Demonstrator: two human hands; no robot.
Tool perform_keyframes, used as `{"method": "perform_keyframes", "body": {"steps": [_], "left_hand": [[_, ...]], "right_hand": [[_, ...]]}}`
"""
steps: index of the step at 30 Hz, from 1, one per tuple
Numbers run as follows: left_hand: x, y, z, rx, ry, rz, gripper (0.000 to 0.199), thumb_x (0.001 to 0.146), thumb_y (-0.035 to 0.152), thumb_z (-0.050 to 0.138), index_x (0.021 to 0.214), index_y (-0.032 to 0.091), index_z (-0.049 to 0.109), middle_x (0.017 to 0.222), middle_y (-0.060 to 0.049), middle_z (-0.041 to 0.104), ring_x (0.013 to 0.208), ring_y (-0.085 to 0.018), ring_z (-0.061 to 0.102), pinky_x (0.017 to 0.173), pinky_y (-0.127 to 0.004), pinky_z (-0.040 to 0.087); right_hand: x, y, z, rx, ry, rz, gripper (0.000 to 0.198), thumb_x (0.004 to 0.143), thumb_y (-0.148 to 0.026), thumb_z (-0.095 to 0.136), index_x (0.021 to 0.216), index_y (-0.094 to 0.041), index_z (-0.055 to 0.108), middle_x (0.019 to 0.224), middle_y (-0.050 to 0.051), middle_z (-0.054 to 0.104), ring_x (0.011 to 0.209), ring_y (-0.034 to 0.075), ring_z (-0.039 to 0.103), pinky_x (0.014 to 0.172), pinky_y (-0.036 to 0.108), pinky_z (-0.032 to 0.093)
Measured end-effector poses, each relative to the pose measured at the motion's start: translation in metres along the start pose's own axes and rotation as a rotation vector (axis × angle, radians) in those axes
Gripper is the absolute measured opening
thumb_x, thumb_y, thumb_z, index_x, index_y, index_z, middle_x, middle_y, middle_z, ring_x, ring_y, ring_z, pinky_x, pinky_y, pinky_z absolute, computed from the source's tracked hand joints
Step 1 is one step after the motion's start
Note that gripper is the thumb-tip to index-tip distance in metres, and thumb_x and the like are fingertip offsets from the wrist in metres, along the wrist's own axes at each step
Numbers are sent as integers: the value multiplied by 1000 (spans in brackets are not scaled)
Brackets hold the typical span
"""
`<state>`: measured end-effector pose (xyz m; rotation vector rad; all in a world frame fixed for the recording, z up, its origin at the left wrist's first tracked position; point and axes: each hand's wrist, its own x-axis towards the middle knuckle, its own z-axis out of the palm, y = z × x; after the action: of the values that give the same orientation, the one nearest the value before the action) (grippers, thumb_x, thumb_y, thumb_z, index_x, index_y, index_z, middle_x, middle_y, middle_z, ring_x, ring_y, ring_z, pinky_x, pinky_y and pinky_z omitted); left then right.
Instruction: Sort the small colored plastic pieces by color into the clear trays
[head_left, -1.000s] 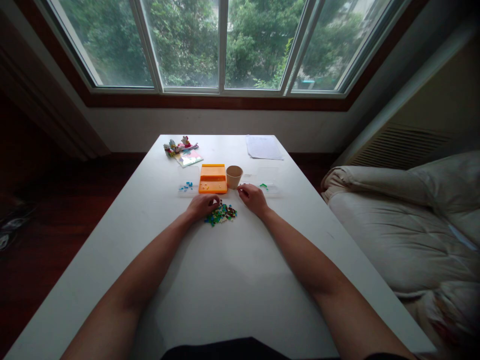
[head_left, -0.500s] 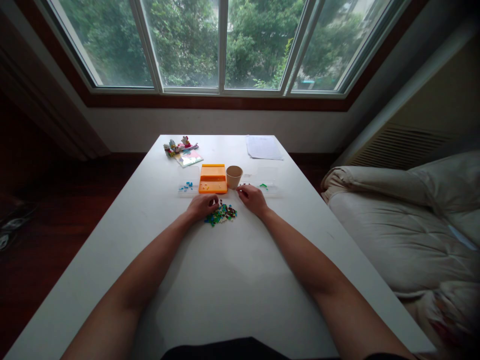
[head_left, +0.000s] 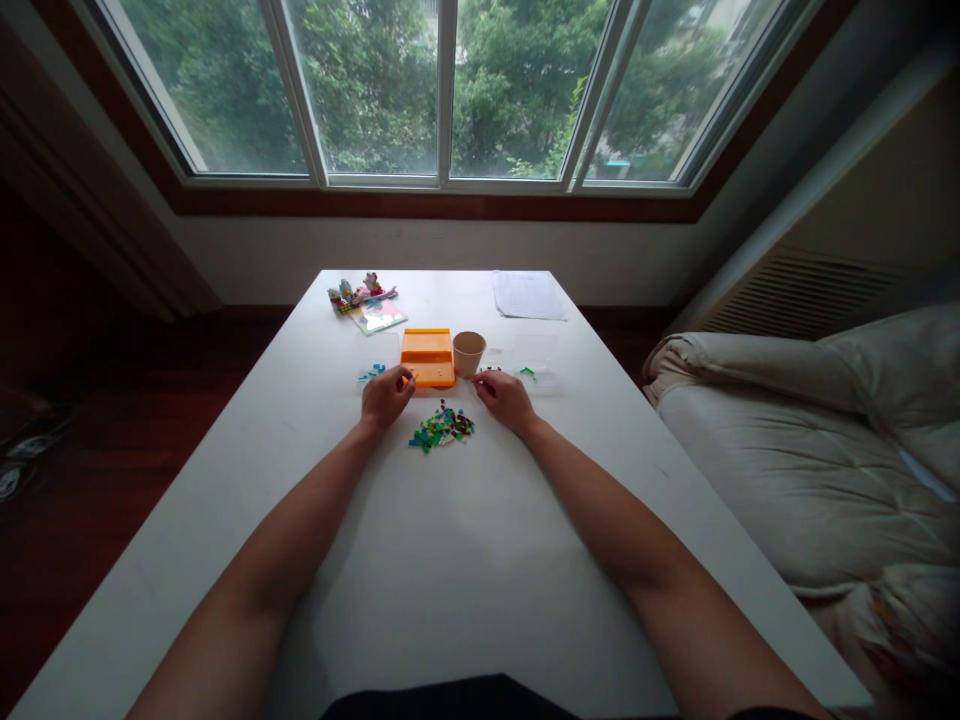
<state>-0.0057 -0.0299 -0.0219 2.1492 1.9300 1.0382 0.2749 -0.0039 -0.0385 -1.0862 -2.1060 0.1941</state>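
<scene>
My left hand (head_left: pixel 387 396) is at the near left corner of an open orange box (head_left: pixel 427 356), its thumb and fingers pinched together; whatever is between the fingertips is too small to make out. My right hand (head_left: pixel 505 397) rests on the table by the foot of a brown paper cup (head_left: pixel 469 353), fingers closed, their contents hidden. Between and below the hands lies a pile of small bricks (head_left: pixel 441 428), green, blue, white and dark red. Blue pieces (head_left: pixel 373 371) sit in a clear tray beyond my left hand. A green piece (head_left: pixel 528 372) lies in a clear tray (head_left: pixel 551 378) at right.
At the far left of the white table (head_left: pixel 465 560) stand small colourful figures (head_left: pixel 360 291) beside a card or booklet (head_left: pixel 380 317). Paper sheets (head_left: pixel 529 295) lie at the far right. A cushioned beige seat (head_left: pixel 772 460) is right of the table.
My left hand has moved from the brick pile up and left to the orange box, uncovering the pile's left part. My right hand has stayed by the cup.
</scene>
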Motion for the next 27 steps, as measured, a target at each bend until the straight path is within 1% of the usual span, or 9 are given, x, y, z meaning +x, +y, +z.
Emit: {"method": "perform_keyframes", "body": {"steps": [4, 7, 9, 11, 13, 16, 20, 23, 27], "left_hand": [[7, -16, -11, -10, 135, -173, 24, 90, 38, 53, 95, 22, 69, 70, -1, 63, 67, -16, 57, 65, -26, 38], [10, -28, -16, -5, 200, -294, 26, 90, 40, 53, 97, 22, 69, 73, -1, 65, 68, -16, 58, 65, -26, 38], [11, -33, -17, -4, 224, -339, 27, 91, 41, 52, 100, 23, 69, 73, -1, 65, 68, -16, 58, 64, -26, 37], [12, -34, -16, -9, 238, -343, 29, 92, 41, 50, 103, 23, 69, 73, -1, 65, 68, -16, 59, 64, -26, 37], [12, -34, -14, -27, 231, -302, 30, 93, 41, 48, 104, 22, 69, 74, -1, 66, 68, -16, 59, 65, -25, 38], [10, -29, -11, -59, 152, -170, 31, 93, 41, 47, 102, 21, 70, 73, -1, 65, 67, -15, 58, 66, -25, 39], [5, -16, -4, -75, -23, 37, 28, 91, 37, 50, 98, 20, 71, 69, -1, 63, 64, -15, 55, 65, -25, 39], [0, -3, 2, -78, -171, 180, 25, 88, 36, 54, 94, 20, 72, 72, -2, 64, 64, -14, 54, 64, -24, 38], [-6, 9, 5, -96, -326, 279, 22, 86, 34, 58, 93, 21, 74, 69, 0, 63, 61, -12, 50, 62, -23, 37]], "right_hand": [[0, 0, 0, 4, -4, -2, 18, 89, -18, 56, 98, -20, 71, 85, 5, 69, 76, 17, 58, 73, 27, 42], [0, -1, -1, 5, -7, 1, 18, 89, -18, 56, 99, -20, 71, 85, 5, 69, 76, 17, 58, 73, 27, 43], [0, -2, -1, 4, -7, 5, 18, 89, -18, 56, 99, -20, 71, 85, 5, 69, 76, 17, 58, 73, 27, 43], [-1, -2, -1, 3, -5, 4, 18, 89, -19, 56, 99, -20, 71, 86, 5, 69, 75, 17, 58, 73, 26, 42], [-1, -2, -1, 1, -4, 0, 18, 89, -19, 56, 99, -20, 71, 86, 5, 69, 75, 17, 58, 73, 26, 42], [-1, -1, -1, -4, -7, -5, 18, 89, -19, 56, 99, -20, 71, 85, 4, 69, 76, 17, 58, 73, 26, 42], [-1, -2, -1, -6, -21, -2, 18, 90, -21, 56, 99, -20, 71, 83, 4, 69, 74, 17, 58, 72, 27, 43], [-1, -4, -1, -1, -66, -18, 17, 91, -22, 56, 98, -20, 72, 82, 4, 69, 73, 16, 59, 73, 27, 44], [0, -7, 2, -16, -130, -76, 19, 91, -20, 57, 101, -22, 73, 91, 5, 70, 81, 17, 61, 78, 28, 46]]}}
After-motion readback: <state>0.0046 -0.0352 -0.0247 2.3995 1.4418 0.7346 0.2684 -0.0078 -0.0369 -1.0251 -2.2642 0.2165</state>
